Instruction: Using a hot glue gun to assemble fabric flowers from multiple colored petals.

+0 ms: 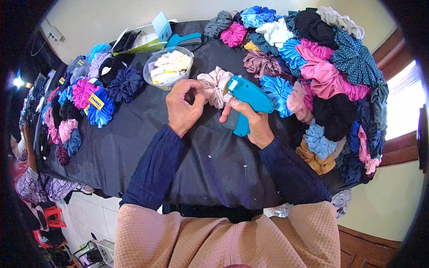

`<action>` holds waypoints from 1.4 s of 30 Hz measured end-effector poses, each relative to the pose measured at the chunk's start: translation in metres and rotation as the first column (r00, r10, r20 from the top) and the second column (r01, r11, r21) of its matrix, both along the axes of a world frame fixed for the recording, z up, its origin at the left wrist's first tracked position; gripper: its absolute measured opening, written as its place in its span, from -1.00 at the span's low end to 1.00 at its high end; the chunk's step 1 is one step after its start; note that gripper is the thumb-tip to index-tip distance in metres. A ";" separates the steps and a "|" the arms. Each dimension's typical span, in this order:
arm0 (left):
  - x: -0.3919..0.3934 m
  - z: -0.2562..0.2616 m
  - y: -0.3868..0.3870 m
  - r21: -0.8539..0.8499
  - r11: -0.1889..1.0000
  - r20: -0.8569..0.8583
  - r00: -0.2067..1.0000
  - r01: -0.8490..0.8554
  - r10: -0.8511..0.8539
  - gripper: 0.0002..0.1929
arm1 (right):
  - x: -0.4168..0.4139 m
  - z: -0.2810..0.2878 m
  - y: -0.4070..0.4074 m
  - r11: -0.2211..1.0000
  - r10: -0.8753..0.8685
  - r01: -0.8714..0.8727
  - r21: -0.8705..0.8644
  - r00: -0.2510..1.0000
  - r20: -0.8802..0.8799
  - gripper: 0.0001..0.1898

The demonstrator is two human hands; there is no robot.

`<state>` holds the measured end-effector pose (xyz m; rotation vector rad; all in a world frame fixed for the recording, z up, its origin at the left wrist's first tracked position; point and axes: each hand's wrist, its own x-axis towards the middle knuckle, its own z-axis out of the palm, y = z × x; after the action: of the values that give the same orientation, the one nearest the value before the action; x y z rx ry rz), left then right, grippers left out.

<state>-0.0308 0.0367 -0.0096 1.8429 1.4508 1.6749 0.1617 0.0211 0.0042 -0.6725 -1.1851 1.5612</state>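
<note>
Before me on the black cloth lies a pale pink fabric scrunchie (214, 83). My left hand (185, 104) pinches its left edge between thumb and fingertips. A teal tagging gun (254, 93) is in my right hand (256, 124), which wraps around its handle. The gun's front end points left and meets the scrunchie's right side; its needle is hidden from me. At that front end shows a small yellowish piece, perhaps a tag. Just behind the scrunchie stands a clear plastic tub (152, 80) holding many paper tags (171, 63).
Scrunchies of many colours are heaped at the right (321, 73). Tagged ones form a pile (83, 90) at the left. Behind the tub are an open box (140, 42) and another teal tool (183, 39). Loose plastic fasteners (245, 171) lie nearer me. Another person (32, 181) is at far left.
</note>
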 end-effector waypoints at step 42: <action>0.014 0.018 -0.013 0.203 0.979 -0.027 1.000 -0.004 0.010 -0.90 | -0.003 -0.004 -0.002 0.993 0.117 -0.118 -0.006 0.985 0.127 -0.65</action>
<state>-0.0169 0.0241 0.0085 1.9743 1.3411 1.8687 0.1591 0.0188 0.0007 -0.7205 -1.3414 1.6345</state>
